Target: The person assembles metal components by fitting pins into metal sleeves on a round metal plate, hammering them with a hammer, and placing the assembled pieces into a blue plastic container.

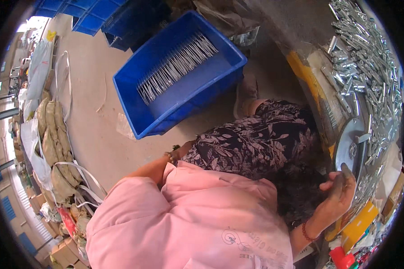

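My right hand (339, 195), with a red bead bracelet at the wrist, is held up beside a round metal plate (344, 145). Its fingers are slightly curled and apart, with nothing visible between them. Small metal pieces lie on the plate. Behind it spreads a large heap of shiny metal parts (368, 58), among them rods and sleeves. My left hand (185, 150) is down at my lap by the dark floral cloth (256, 139); its fingers are hidden. Ahead, a blue plastic crate (188, 99) contains a row of thin metal rods (177, 67) lying side by side.
More blue crates (92, 15) stand at the far left. Tan sacks (54, 143) with white straps line the left side. A yellow-edged bench (303, 71) borders the right. A red object (342, 258) and a yellow piece (360, 224) are at the lower right.
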The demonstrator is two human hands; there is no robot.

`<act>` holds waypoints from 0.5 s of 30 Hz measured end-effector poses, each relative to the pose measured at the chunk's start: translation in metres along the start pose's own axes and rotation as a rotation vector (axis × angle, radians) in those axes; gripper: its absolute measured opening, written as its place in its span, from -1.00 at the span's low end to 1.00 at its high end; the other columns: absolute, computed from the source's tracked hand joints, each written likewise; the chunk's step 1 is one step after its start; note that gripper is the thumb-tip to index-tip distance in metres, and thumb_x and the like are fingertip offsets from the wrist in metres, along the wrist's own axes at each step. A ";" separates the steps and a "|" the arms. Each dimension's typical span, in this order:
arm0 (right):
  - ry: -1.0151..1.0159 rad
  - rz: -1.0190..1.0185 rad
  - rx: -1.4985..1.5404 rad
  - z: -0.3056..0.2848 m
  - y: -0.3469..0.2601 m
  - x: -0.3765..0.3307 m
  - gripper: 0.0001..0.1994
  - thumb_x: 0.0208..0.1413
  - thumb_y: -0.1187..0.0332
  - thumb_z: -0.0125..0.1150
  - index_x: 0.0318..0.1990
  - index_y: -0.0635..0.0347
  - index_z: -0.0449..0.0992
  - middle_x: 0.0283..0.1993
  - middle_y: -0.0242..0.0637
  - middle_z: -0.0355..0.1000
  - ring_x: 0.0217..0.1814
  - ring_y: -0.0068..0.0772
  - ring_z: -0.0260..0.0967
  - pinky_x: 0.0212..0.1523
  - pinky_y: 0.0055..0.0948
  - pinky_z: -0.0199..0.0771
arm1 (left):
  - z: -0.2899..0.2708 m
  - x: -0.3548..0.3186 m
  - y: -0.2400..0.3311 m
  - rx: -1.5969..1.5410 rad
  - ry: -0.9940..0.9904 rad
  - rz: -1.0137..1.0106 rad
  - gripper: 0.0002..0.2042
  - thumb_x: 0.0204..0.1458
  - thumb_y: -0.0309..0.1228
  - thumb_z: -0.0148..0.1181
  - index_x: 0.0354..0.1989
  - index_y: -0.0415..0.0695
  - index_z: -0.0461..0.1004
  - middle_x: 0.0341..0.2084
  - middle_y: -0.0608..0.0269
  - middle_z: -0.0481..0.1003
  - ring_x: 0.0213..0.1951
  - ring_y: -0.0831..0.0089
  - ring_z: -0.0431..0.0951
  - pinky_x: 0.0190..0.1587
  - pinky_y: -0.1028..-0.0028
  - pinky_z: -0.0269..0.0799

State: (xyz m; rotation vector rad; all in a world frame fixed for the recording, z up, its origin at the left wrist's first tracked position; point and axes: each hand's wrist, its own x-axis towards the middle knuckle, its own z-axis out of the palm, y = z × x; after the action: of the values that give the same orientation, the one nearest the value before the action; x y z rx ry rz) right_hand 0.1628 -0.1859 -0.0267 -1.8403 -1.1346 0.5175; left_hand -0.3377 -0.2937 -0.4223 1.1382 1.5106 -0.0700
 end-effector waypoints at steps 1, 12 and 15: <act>-0.011 -0.028 -0.025 0.000 -0.001 -0.002 -0.76 0.48 0.51 0.19 0.19 0.37 0.61 -0.15 -0.22 0.60 -0.41 -0.61 0.45 -0.27 -0.61 0.46 | -0.002 -0.003 -0.003 0.020 -0.015 -0.023 -0.39 0.52 0.07 -0.01 0.37 -0.26 0.50 0.36 0.07 0.54 0.26 0.26 0.53 0.27 0.29 0.46; -0.513 0.364 0.111 0.030 0.035 -0.033 -0.73 0.22 0.62 0.28 0.05 0.30 0.67 -0.10 -0.08 0.64 -0.15 -0.16 0.64 -0.06 -0.35 0.61 | -0.020 0.012 0.048 0.140 -0.111 0.009 -0.40 0.52 0.07 0.00 0.38 -0.25 0.50 0.35 0.07 0.54 0.26 0.25 0.53 0.26 0.29 0.47; -0.485 -0.240 -0.083 0.049 0.038 -0.040 -0.69 0.22 0.59 0.26 0.10 0.25 0.67 0.05 -0.04 0.61 -0.02 -0.07 0.63 0.12 -0.23 0.60 | -0.018 0.007 0.049 0.136 -0.091 0.044 -0.40 0.51 0.07 0.01 0.38 -0.24 0.50 0.35 0.07 0.54 0.26 0.25 0.54 0.26 0.28 0.47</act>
State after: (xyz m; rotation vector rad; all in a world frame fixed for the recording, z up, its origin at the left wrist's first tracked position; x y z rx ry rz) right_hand 0.1267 -0.2052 -0.0884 -1.6590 -1.6973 0.8105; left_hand -0.3171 -0.2525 -0.3959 1.2598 1.4166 -0.1943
